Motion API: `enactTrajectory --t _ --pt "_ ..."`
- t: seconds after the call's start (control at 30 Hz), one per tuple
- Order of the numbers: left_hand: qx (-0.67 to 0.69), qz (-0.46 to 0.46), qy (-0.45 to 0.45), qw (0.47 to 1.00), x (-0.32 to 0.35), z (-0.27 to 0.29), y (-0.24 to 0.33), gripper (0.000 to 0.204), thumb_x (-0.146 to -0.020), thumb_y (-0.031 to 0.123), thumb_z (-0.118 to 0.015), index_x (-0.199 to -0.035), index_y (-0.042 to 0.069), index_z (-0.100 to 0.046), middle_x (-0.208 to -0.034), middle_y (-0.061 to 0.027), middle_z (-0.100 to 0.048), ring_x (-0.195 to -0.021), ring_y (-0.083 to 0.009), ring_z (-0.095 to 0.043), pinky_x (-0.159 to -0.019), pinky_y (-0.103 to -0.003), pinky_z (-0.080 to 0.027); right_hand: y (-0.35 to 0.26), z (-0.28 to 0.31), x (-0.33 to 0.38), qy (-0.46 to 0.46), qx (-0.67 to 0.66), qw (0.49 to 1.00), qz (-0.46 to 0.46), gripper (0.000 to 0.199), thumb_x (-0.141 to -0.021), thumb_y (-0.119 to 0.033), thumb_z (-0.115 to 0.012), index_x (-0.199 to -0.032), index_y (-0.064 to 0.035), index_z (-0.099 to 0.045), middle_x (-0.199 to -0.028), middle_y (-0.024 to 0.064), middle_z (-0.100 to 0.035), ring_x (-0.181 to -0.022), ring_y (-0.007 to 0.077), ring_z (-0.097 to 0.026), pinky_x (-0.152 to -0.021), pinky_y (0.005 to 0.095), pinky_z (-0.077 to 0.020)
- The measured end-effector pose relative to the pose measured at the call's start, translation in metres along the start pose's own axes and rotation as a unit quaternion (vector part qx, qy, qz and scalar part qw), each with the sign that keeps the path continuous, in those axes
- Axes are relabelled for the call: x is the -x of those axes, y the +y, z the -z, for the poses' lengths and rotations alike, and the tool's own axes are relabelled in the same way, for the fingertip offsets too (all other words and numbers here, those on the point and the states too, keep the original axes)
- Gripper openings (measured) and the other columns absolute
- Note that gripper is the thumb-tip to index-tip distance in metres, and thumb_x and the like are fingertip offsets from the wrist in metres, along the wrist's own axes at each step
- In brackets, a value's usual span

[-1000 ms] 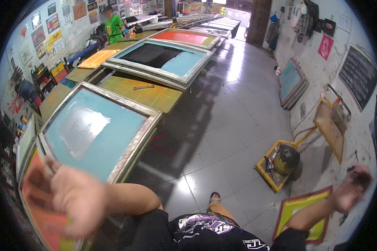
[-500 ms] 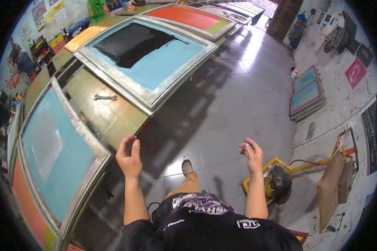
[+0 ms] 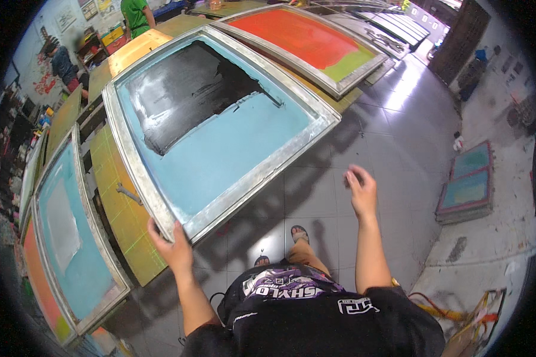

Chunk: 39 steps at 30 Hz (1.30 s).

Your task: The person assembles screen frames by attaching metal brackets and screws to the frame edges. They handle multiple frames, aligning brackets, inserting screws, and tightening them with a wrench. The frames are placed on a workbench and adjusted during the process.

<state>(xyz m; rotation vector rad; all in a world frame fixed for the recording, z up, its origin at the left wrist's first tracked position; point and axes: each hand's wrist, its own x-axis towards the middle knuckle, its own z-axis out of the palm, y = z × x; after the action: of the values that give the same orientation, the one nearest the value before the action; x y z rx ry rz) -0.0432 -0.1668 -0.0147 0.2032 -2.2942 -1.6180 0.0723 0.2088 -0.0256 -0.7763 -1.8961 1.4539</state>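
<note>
Left hand clamped on near corner of large aluminium-framed printing screen, blue mesh with black ink patch, at ten o'clock. Right hand at two o'clock, fingers loosely apart, empty, above grey tiled floor.

A large metal-framed printing screen, blue with a black patch toward eleven o'clock, is tilted up over a yellow-green table. Its near corner, at seven o'clock, is gripped by the left hand. The right hand is held open in the air at four o'clock, apart from the frame, above the grey tiled floor. A second blue screen is seen at nine o'clock, an orange one at one o'clock. Framed screens are stacked on the floor at three o'clock.
</note>
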Motion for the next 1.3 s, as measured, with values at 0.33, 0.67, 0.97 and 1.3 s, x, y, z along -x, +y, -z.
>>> enactTrajectory --t 0.33,0.67,0.97,1.3 --pt "-0.203 0.131 0.015 0.97 -0.018 -0.004 0.034 0.059 -0.073 0.018 -0.069 -0.119 -0.01 -0.046 -0.113 -0.0208 -0.055 -0.103 -0.0269 -0.053 -0.091 -0.035 -0.039 -0.054 -0.08 -0.181 -0.085 0.355 0.904 0.223 0.043 -0.075 -0.035 -0.065 -0.101 -0.0017 -0.06 -0.1 0.0188 -0.057 -0.096 0.0338 -0.057 -0.083 0.0423 -0.0461" --pt "-0.084 0.051 -0.022 0.995 -0.054 0.028 -0.034 0.055 -0.063 -0.002 -0.061 -0.117 -0.007 -0.049 -0.108 -0.0144 -0.055 -0.096 -0.0235 -0.053 -0.086 -0.032 -0.042 -0.041 -0.085 -0.228 -0.289 0.339 0.884 0.145 0.052 -0.066 -0.038 -0.07 -0.098 0.0013 -0.061 -0.102 0.0205 -0.057 -0.096 0.0335 -0.057 -0.082 0.0402 -0.0468" --pt "-0.117 0.064 -0.044 0.99 -0.041 0.017 0.022 0.039 -0.065 0.002 -0.055 -0.104 -0.006 -0.057 -0.081 -0.0053 -0.056 -0.07 -0.0144 -0.052 -0.062 -0.027 -0.043 -0.066 -0.087 -0.229 -0.316 0.29 0.902 0.056 0.047 -0.059 -0.028 -0.072 -0.094 0.0022 -0.062 -0.093 0.022 -0.063 -0.088 0.0319 -0.062 -0.078 0.0388 -0.0493" --pt "-0.326 -0.043 -0.076 0.941 -0.101 0.083 0.128 0.019 -0.068 0.018 -0.064 -0.07 0.0 -0.066 -0.061 -0.0055 -0.059 -0.056 -0.0131 -0.053 -0.053 -0.03 -0.042 -0.183 -0.084 -0.251 -0.332 0.376 0.845 0.189 0.036 -0.066 -0.028 -0.067 -0.08 0.0052 -0.065 -0.08 0.0177 -0.064 -0.076 0.0235 -0.061 -0.071 0.0355 -0.0467"
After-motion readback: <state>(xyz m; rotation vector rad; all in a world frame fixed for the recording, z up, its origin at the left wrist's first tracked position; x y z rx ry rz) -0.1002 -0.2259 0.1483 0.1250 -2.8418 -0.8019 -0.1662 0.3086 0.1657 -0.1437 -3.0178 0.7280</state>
